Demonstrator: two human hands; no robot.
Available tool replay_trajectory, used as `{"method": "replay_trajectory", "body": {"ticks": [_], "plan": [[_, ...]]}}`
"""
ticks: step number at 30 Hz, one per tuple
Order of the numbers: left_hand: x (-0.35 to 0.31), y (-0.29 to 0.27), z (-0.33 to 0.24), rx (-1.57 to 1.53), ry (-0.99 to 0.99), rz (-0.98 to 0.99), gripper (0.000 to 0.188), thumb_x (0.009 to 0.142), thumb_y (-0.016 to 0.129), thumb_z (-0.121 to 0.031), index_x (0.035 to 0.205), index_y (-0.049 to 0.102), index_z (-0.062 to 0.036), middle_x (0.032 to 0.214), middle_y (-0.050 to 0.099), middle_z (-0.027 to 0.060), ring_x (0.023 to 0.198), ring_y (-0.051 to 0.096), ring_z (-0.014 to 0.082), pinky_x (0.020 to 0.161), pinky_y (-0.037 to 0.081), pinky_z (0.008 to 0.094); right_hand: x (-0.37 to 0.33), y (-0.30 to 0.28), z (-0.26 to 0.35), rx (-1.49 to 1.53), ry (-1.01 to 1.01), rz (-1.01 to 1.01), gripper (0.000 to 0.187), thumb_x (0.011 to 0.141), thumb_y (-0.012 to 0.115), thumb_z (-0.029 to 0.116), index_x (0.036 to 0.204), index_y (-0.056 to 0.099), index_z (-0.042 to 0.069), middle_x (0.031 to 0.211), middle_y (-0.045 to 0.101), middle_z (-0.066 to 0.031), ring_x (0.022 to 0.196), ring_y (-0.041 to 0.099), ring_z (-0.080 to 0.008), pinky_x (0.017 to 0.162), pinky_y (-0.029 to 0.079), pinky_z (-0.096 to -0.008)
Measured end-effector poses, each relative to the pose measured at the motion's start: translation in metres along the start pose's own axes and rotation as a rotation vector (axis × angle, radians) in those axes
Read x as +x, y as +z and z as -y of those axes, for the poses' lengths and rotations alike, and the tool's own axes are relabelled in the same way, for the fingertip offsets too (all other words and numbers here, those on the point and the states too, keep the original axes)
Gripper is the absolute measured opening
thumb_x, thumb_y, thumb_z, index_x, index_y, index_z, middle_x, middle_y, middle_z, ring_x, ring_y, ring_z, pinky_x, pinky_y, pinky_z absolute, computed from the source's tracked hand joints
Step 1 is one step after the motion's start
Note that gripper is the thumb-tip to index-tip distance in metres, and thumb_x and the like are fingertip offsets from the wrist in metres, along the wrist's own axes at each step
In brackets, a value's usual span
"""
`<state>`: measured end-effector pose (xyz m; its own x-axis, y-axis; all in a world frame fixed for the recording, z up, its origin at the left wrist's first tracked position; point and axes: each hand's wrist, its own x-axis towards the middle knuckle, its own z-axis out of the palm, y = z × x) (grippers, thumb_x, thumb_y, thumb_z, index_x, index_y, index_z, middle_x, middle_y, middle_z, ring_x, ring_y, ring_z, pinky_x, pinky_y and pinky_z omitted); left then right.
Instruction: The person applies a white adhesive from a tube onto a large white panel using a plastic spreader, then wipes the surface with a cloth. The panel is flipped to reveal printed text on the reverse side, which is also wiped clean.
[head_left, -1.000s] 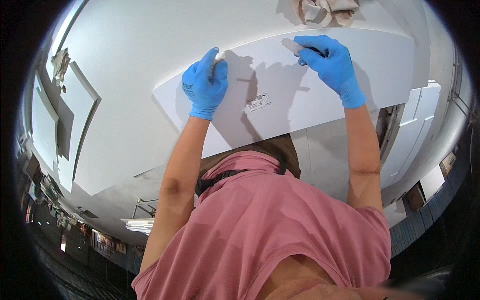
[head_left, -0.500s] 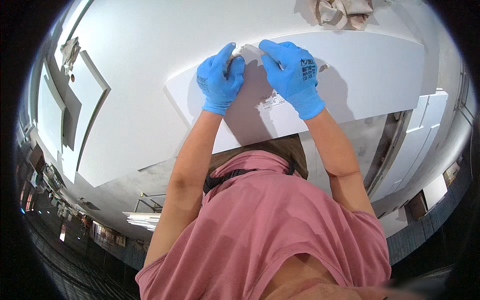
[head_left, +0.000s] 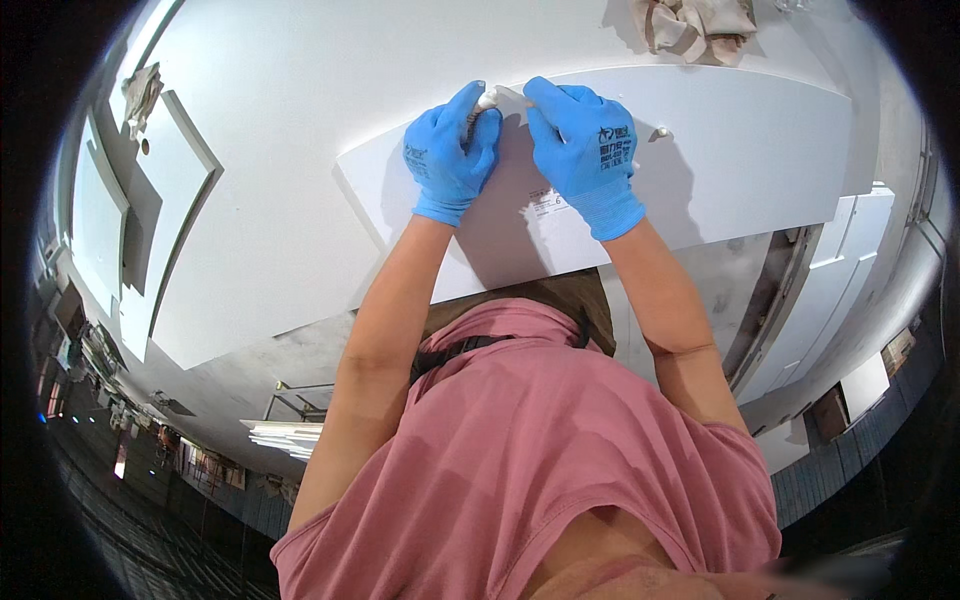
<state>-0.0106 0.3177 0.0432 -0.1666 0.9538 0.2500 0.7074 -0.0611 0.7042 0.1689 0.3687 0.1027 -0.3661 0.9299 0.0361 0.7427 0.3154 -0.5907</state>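
Observation:
Both hands wear blue work gloves and meet above a long white panel. My left hand is closed around a small thing, with a white, putty-like lump showing at its fingertips. Something greyish and ribbed shows between its thumb and fingers, too small to name. My right hand pinches a thin, pale, flat piece whose tip points at the lump. Below the hands, a printed label lies on the panel, partly in shadow. A small white blob sits on the panel right of my right hand.
The panel lies on a larger white surface. Crumpled beige cloths lie at the back right. More white panels are at the left, with a rag near them. Stacked white boards stand at the right.
My left hand has shifted slightly right with the white lump, closer to my right hand. The pale flat piece now shows more clearly between the hands.

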Motion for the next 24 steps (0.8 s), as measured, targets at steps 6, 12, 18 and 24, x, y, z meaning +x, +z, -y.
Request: {"method": "replay_trajectory", "body": {"ticks": [6,12,18,24], "plan": [[-0.001,-0.001,0.001,-0.008,-0.003,0.024,0.031,0.094,0.079,-0.024,0.123,0.078,-0.0139,0.079,0.073,0.0080,0.065,0.063,0.0204,0.062,0.051,0.0336,-0.003,0.004,-0.001,-0.040,-0.058,-0.026,0.026,0.087,0.071,0.011,0.113,0.074,0.010,0.077,0.068,-0.0092,0.064,0.065,-0.0284,0.057,0.049,-0.0397],[-0.001,0.002,0.005,-0.006,0.030,-0.004,0.031,0.095,0.078,-0.023,0.124,0.077,-0.0141,0.077,0.071,0.0081,0.065,0.062,0.0207,0.062,0.050,0.0341,-0.008,0.006,0.006,-0.225,-0.144,0.007,0.034,0.084,0.069,0.012,0.118,0.073,0.010,0.077,0.064,-0.0049,0.057,0.059,-0.0254,0.054,0.045,-0.0386],[0.001,-0.002,0.002,-0.026,-0.009,0.039,0.031,0.093,0.078,-0.020,0.124,0.077,-0.0135,0.077,0.070,0.0084,0.065,0.062,0.0208,0.062,0.050,0.0345,-0.017,0.004,-0.001,-0.297,-0.266,0.006,0.037,0.082,0.069,0.015,0.119,0.071,0.012,0.090,0.066,-0.0017,0.061,0.060,-0.0212,0.058,0.045,-0.0371],[0.001,-0.001,-0.002,-0.032,-0.049,0.012,0.029,0.093,0.078,-0.021,0.121,0.079,-0.0134,0.074,0.069,0.0079,0.063,0.061,0.0209,0.062,0.050,0.0339,-0.009,-0.049,-0.019,-0.220,-0.180,0.034,0.031,0.083,0.070,0.010,0.114,0.073,0.009,0.092,0.072,-0.0070,0.064,0.065,-0.0275,0.059,0.049,-0.0398]]}}
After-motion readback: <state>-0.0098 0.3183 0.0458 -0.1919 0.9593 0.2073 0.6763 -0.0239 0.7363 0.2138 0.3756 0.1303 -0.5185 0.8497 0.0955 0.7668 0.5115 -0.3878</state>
